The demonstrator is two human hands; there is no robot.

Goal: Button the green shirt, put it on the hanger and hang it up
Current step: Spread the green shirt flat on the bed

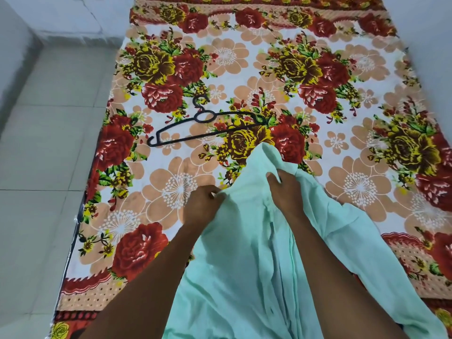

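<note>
The pale green shirt lies crumpled on the near part of the bed, stretching from the middle toward the bottom edge of the view. My left hand pinches its left edge. My right hand grips a fold near the raised top of the cloth. No buttons are visible among the folds. A black hanger lies flat on the bed beyond the shirt, to the upper left, with its hook pointing away from me. Neither hand touches the hanger.
The bed carries a floral sheet in red, yellow and peach. Its left edge drops to a grey tiled floor. White walls stand at the far left and right.
</note>
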